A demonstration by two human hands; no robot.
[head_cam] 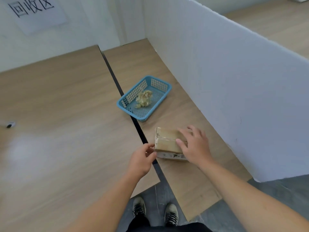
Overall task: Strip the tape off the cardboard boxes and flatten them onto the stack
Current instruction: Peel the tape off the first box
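Far left, we have a small white-and-black gadget (10, 124) lying on the left table (58, 106). High on the wall behind it hangs a paper sign (35, 12) with handwritten characters.

Moving across, a dark gap splits the left table from the right table (184, 181). A blue basket (142, 112) sits astride that gap, mostly on the right table. Inside it we see a crumpled wad of yellowish tape (144, 98).

Nearer to us comes the left hand (142, 159). Its grip is closed on the left end of the cardboard box (167, 144), with thumb and curled forefinger nipping that end. The box lies on the right table just beside the gap, near the basket but apart from it. It is not flattened, and shiny clear tape wraps its left end, with a seam running along its top.

Next is the right hand (194, 146). Its grip is open, fingers spread and laid flat on the right part of the box top.

Below, between the forearms, two dark-laced shoes (139, 206) stand on grey floor. Over on the right, a white partition (234, 81) runs along the far edge of the right table.
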